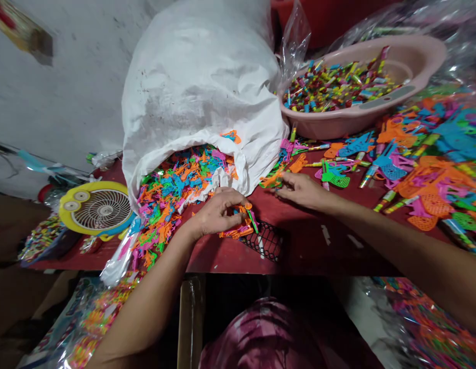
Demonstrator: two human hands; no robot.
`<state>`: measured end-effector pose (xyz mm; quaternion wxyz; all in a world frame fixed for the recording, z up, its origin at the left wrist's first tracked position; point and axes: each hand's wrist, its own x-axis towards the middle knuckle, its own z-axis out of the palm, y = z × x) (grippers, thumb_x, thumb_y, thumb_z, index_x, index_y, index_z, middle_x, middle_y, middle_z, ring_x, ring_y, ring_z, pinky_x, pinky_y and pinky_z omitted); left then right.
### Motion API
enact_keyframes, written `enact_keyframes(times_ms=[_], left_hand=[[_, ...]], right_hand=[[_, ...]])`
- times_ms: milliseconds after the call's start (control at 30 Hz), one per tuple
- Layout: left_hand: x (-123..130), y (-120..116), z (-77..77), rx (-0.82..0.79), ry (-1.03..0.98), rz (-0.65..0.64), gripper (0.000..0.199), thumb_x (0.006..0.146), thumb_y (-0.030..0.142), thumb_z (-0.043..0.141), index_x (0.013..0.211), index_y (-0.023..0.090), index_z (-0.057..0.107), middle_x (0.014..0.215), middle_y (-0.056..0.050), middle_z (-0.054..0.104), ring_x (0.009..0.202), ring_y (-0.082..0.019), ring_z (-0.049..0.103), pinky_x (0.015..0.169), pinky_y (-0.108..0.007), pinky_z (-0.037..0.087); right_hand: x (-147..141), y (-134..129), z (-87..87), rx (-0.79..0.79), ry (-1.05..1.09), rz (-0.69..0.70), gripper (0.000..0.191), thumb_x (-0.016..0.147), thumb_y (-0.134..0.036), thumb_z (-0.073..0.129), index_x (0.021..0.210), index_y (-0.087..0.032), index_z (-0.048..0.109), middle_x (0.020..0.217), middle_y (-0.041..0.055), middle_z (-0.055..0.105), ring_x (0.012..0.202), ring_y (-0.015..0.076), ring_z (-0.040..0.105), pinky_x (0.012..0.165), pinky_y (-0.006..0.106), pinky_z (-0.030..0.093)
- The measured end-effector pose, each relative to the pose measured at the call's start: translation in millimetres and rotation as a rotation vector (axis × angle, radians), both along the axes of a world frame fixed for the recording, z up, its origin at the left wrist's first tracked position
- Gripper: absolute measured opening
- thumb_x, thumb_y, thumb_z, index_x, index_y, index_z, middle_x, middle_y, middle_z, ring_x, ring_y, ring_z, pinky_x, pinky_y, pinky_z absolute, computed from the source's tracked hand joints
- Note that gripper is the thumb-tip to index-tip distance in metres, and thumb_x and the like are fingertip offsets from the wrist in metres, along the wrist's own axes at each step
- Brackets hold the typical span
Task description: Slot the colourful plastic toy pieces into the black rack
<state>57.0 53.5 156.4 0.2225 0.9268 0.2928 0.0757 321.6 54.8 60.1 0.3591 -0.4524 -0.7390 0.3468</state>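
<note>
My left hand [224,211] is closed, its thumb and index finger pinching a small green and orange plastic toy piece [253,219]. Under and beside it, several orange toy pieces [232,233] lie by a black openwork plastic basket [266,240]. My right hand [301,190] has its fingers curled at an orange toy gun [274,179], next to the sack's edge; its fingertips seem to grip the toy. From the mouth of a big white sack [199,77] spills a heap of small coloured plastic toy pieces [180,179], left of my left hand.
A pink basin [338,123] of small striped tubes stands at the back right. Toy guns fitted with tubes [426,179] are piled on the right of the red table [318,256]. At left sits a yellow fan [103,209]. Below the table are bags of coloured pieces [434,318].
</note>
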Motion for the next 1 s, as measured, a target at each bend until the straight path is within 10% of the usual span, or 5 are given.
enact_keyframes(times_ms=[167, 400, 600, 1000], left_hand=[[6, -5, 2.7, -0.048, -0.024, 0.082, 0.028, 0.086, 0.043, 0.066, 0.098, 0.018, 0.068, 0.094, -0.004, 0.071, 0.089, -0.017, 0.061, 0.087, -0.032, 0.042], [10, -5, 0.2, -0.016, -0.069, 0.051, 0.023, 0.092, 0.034, 0.06, 0.081, 0.015, 0.069, 0.075, -0.001, 0.068, 0.071, -0.011, 0.058, 0.075, -0.027, 0.04], [9, -4, 0.7, 0.0, -0.048, 0.039, 0.017, 0.091, 0.028, 0.059, 0.082, 0.017, 0.069, 0.078, 0.0, 0.07, 0.073, -0.011, 0.061, 0.082, -0.03, 0.041], [7, -7, 0.6, -0.029, 0.015, 0.161, 0.019, 0.088, 0.034, 0.059, 0.095, 0.018, 0.066, 0.093, -0.004, 0.069, 0.089, -0.017, 0.06, 0.086, -0.033, 0.046]], right_hand=[[-15, -16, -16.0, -0.486, 0.326, 0.113, 0.044, 0.074, -0.051, 0.065, 0.096, -0.014, 0.057, 0.076, 0.0034, 0.061, 0.064, 0.0157, 0.056, 0.057, 0.027, 0.044], [-19, -14, -24.9, -0.177, 0.082, 0.101, 0.035, 0.08, -0.051, 0.053, 0.075, -0.016, 0.053, 0.07, -0.0007, 0.047, 0.065, 0.0125, 0.042, 0.056, 0.024, 0.03], [-19, -15, -36.5, -0.267, 0.133, 0.022, 0.036, 0.081, -0.052, 0.056, 0.073, -0.018, 0.047, 0.062, -0.005, 0.04, 0.055, 0.0092, 0.034, 0.048, 0.024, 0.019], [-40, -19, -33.1, -0.398, 0.32, 0.239, 0.023, 0.085, -0.038, 0.057, 0.08, -0.015, 0.059, 0.066, 0.0002, 0.059, 0.059, 0.0112, 0.052, 0.053, 0.022, 0.037]])
